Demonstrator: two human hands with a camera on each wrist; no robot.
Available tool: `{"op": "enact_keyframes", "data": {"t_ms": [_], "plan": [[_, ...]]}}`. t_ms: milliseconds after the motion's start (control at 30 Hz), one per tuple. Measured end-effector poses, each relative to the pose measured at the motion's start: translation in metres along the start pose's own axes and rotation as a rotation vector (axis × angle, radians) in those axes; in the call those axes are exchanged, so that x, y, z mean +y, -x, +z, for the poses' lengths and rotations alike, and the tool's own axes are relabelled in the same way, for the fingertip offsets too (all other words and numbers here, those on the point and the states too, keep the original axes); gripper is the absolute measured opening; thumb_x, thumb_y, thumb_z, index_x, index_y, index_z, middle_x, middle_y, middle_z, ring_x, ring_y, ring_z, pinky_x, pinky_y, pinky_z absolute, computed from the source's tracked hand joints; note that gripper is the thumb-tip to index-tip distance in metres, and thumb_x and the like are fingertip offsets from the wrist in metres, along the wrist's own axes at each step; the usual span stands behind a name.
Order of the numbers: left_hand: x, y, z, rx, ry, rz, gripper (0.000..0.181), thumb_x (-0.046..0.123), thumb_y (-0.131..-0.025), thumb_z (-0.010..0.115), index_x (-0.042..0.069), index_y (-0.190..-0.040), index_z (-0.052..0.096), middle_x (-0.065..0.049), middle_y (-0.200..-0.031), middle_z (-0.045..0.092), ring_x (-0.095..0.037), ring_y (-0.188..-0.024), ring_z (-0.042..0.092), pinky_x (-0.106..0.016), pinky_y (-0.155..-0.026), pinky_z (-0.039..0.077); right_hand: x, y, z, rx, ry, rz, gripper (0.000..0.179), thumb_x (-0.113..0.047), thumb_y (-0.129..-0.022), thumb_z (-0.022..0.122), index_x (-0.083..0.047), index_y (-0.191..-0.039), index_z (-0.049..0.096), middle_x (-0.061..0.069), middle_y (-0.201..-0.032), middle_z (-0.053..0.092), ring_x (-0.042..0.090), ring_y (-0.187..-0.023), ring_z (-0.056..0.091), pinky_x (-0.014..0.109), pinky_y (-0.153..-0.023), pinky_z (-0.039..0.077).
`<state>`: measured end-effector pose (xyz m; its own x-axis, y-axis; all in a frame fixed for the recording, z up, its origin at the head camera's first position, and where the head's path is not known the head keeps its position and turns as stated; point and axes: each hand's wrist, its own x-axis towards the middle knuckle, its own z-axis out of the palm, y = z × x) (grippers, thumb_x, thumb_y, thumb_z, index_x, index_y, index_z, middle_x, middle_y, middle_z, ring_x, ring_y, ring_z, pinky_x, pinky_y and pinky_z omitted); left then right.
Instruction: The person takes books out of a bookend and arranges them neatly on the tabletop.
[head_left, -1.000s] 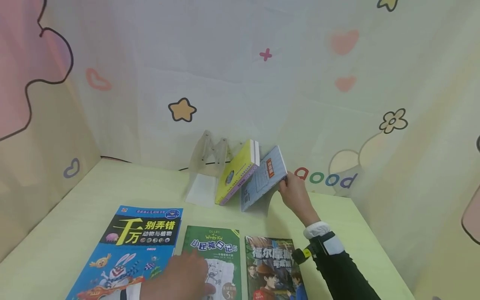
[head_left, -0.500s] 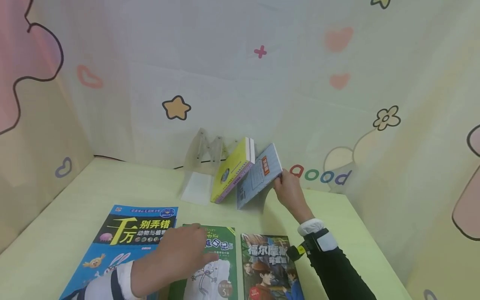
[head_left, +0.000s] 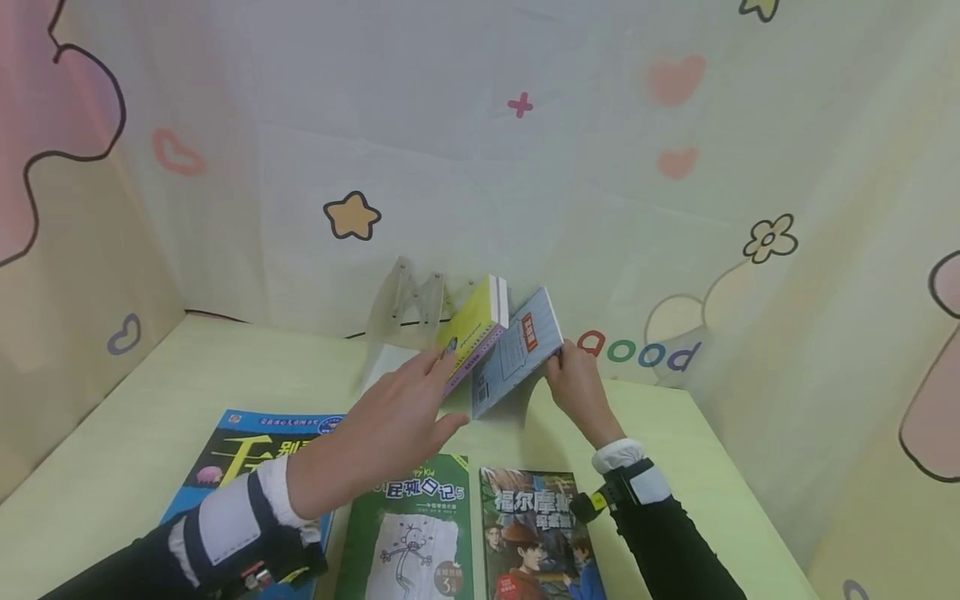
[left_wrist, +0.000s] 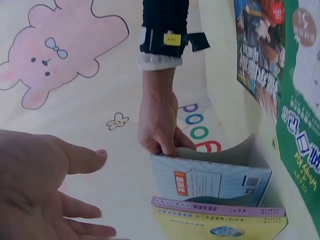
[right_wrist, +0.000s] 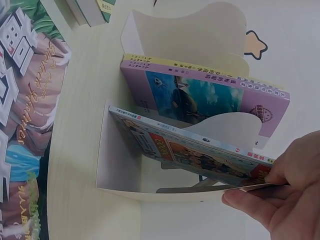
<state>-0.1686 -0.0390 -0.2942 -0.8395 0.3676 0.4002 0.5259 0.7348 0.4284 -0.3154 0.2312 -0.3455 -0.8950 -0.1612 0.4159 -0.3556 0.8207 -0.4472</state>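
Note:
My right hand [head_left: 581, 392] pinches the upper outer corner of a thin light-blue book [head_left: 517, 346], which leans to the right in a white book rack [right_wrist: 185, 30]. In the right wrist view, its thumb and fingers lie at the book's corner and the rack's end panel [right_wrist: 130, 195]. A yellow book [head_left: 471, 321] and a purple book [right_wrist: 195, 95] lean together in the neighbouring slot. My left hand [head_left: 393, 417] is extended toward the yellow book, its fingertips overlapping the cover in the head view. The left wrist view shows its fingers spread, holding nothing.
Lying flat along the table's near side are a blue children's book [head_left: 198, 492], a green comic diary [head_left: 416, 533] and a dark detective book [head_left: 532, 533]. The left forearm passes over the blue one. A patterned cloth backdrop [head_left: 450, 167] stands behind the rack.
My left hand has moved from above the green book forward and up to the yellow book at the rack. The right hand keeps its hold on the light-blue book.

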Motion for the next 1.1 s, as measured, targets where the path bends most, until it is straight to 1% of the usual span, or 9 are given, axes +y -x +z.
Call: {"op": "enact_keyframes", "data": {"t_ms": [67,167,433,500,667,733,833,967,1100], "plan": [[-0.002,-0.009,0.002,0.039,0.004,0.062,0.064,0.021,-0.093,0.080,-0.005,-0.144,0.051,-0.017,-0.136,0.058,-0.028,-0.116,0.064,-0.042,-0.092,0.059,0.001,0.001,0.000,0.007,-0.001,0.000,0.026,-0.003,-0.102,0.053,0.013,-0.120,0.063,0.013,-0.072,0.058,0.019,-0.053,0.047,0.029,-0.047,0.034],[-0.004,-0.020,0.006,0.052,0.015,0.108,0.059,0.018,-0.094,0.078,-0.004,-0.141,0.051,-0.012,-0.124,0.059,-0.022,-0.103,0.062,-0.035,-0.083,0.059,0.002,0.001,0.000,0.003,-0.007,0.002,0.026,-0.003,-0.102,0.053,0.013,-0.120,0.063,0.013,-0.074,0.059,0.019,-0.052,0.048,0.028,-0.046,0.034],[-0.010,-0.054,0.018,0.002,-0.026,0.100,0.060,0.018,-0.098,0.072,-0.005,-0.147,0.045,-0.011,-0.121,0.054,-0.019,-0.092,0.059,-0.031,-0.069,0.054,0.002,0.001,-0.001,0.003,-0.005,0.006,0.026,-0.005,-0.103,0.054,0.012,-0.120,0.064,0.012,-0.073,0.058,0.018,-0.053,0.048,0.027,-0.046,0.034],[-0.013,-0.063,0.021,-0.008,-0.033,0.083,0.058,0.017,-0.099,0.071,-0.004,-0.147,0.045,-0.010,-0.119,0.054,-0.019,-0.090,0.058,-0.030,-0.065,0.052,0.001,0.001,-0.001,0.004,-0.010,0.007,0.026,-0.006,-0.104,0.054,0.011,-0.121,0.064,0.012,-0.073,0.058,0.018,-0.054,0.049,0.027,-0.046,0.035],[-0.022,-0.080,0.023,-0.026,-0.045,0.049,0.052,0.017,-0.101,0.066,-0.003,-0.145,0.046,-0.009,-0.115,0.052,-0.020,-0.090,0.058,-0.031,-0.066,0.052,-0.001,0.001,0.001,0.006,-0.020,0.022,0.027,-0.006,-0.104,0.053,0.011,-0.123,0.063,0.012,-0.075,0.059,0.018,-0.055,0.050,0.027,-0.047,0.036],[-0.026,-0.084,0.024,-0.022,-0.060,0.048,0.053,0.018,-0.102,0.066,-0.003,-0.146,0.046,-0.009,-0.114,0.052,-0.021,-0.090,0.057,-0.032,-0.068,0.052,-0.003,0.000,0.002,0.010,-0.018,0.022,0.027,-0.005,-0.104,0.053,0.012,-0.122,0.063,0.012,-0.075,0.059,0.018,-0.054,0.049,0.027,-0.046,0.035],[-0.032,-0.091,0.027,-0.021,-0.071,0.047,0.054,0.018,-0.102,0.066,-0.003,-0.147,0.045,-0.009,-0.113,0.051,-0.020,-0.087,0.056,-0.030,-0.065,0.051,-0.003,-0.001,0.003,0.016,-0.009,0.017,0.026,-0.003,-0.103,0.053,0.012,-0.121,0.063,0.013,-0.076,0.061,0.017,-0.054,0.049,0.027,-0.046,0.034],[-0.039,-0.100,0.034,-0.041,-0.094,0.040,0.058,0.018,-0.102,0.065,-0.002,-0.151,0.041,-0.011,-0.119,0.052,-0.020,-0.086,0.058,-0.028,-0.061,0.052,-0.002,0.000,0.003,0.023,0.005,0.012,0.027,-0.003,-0.102,0.052,0.013,-0.121,0.063,0.015,-0.077,0.062,0.017,-0.054,0.048,0.027,-0.046,0.033],[-0.042,-0.110,0.040,-0.068,-0.144,0.042,0.063,0.020,-0.103,0.065,-0.002,-0.156,0.037,-0.021,-0.144,0.050,-0.026,-0.104,0.065,-0.034,-0.076,0.060,0.000,0.002,0.002,0.019,0.009,0.018,0.026,-0.004,-0.103,0.053,0.013,-0.121,0.063,0.014,-0.077,0.061,0.018,-0.054,0.049,0.027,-0.046,0.034]]}}
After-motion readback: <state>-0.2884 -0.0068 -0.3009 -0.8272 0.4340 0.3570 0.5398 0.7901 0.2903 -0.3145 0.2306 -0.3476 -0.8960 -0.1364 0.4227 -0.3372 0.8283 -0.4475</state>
